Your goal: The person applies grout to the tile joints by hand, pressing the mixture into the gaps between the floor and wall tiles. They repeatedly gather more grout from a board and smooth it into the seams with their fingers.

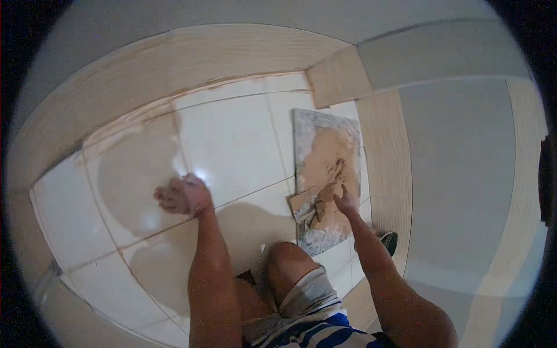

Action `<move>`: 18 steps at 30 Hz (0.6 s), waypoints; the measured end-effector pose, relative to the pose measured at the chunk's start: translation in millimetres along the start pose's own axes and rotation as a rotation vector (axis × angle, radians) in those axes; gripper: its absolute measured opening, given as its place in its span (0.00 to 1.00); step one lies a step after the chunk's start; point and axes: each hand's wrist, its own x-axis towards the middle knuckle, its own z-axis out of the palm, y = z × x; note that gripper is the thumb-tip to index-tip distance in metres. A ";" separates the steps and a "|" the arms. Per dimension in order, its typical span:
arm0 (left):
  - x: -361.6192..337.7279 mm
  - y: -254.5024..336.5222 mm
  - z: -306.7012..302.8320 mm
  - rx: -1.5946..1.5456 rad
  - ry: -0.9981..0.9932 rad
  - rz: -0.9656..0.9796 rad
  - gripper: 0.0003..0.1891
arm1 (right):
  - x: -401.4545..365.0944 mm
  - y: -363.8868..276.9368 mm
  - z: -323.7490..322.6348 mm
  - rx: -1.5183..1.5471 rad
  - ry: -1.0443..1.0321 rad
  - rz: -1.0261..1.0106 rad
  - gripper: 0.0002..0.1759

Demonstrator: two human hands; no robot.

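Hands low on tile floor
Right hand clamps spatula at slab near edge, tight against skirting; left hand curled mid-floor, hold unclear.

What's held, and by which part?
Right hand grips a scraper by its handle end. Left hand on the floor tile: hold cannot be told.

Two hands, one trowel, one mortar board

Both arms are bare from the fingers back to above the elbow. Well behind the fingers, grey shorts end in a rolled cuff at the knee, with blue-and-white striped cloth behind them.
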 end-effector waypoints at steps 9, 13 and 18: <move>1.0 12.3 -20.0 0.088 0.081 0.084 0.17 | 34.5 -18.1 11.6 -0.237 -0.170 0.147 0.48; -1.1 15.3 -25.0 0.107 0.037 0.063 0.16 | 34.5 -1.6 27.4 -0.290 -0.080 0.039 0.49; -3.8 18.4 -28.0 0.120 0.073 0.061 0.17 | 19.0 15.9 19.0 -0.320 -0.310 0.060 0.44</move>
